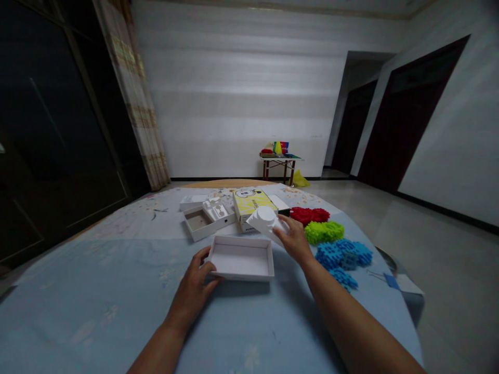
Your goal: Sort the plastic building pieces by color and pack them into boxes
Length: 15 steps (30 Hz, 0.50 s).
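Note:
A shallow white box tray [242, 258] lies open side up on the tablecloth, nothing inside it. My left hand [199, 278] grips its left wall, thumb at the front corner and fingers along the side. Above the tray's far right corner, my right hand [293, 236] holds a white molded insert [265, 218] with a raised round part, tilted in the air. Behind the insert stands a yellow and white printed box [249, 203]. Left of that, another white box [200, 223] sits with a white cutout insert [215, 209] resting partly over it.
Red [310, 215], lime green [324, 231] and blue interlocking blocks [343, 255] are heaped along the table's right side. A blue floral cloth [117, 311] covers the round table. A small side table [281, 159] with colourful items stands against the far wall.

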### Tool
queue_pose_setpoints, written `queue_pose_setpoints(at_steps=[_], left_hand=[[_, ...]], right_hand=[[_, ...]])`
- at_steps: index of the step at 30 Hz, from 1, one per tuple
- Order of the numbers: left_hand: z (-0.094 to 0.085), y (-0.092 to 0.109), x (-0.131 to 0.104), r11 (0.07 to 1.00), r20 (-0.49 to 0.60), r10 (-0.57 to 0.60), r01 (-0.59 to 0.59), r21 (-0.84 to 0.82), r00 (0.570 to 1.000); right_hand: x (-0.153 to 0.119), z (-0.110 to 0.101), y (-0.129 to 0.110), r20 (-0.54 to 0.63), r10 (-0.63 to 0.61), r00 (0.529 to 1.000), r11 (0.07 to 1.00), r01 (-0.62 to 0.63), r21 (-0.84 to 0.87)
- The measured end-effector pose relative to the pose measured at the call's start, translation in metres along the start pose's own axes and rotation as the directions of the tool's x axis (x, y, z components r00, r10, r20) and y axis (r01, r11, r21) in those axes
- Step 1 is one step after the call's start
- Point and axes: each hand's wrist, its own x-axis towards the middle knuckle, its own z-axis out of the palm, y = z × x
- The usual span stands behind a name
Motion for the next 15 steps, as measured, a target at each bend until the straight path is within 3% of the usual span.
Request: queue_pose_setpoints(at_steps=[9,15], left_hand=[[-0.006,-0.006,-0.001,0.997,0.002,-0.081,0.081,0.013,0.997],[-0.010,-0.013,-0.001,0.995,-0.083,-0.068,0.074,0.065,0.994]], right_hand=[[-0.005,-0.002,0.005,0.057,0.040,0.998,0.995,-0.034,-0.098],[-0.009,0.002,0.008,0.093,0.033,0.995,0.995,-0.024,-0.099]])
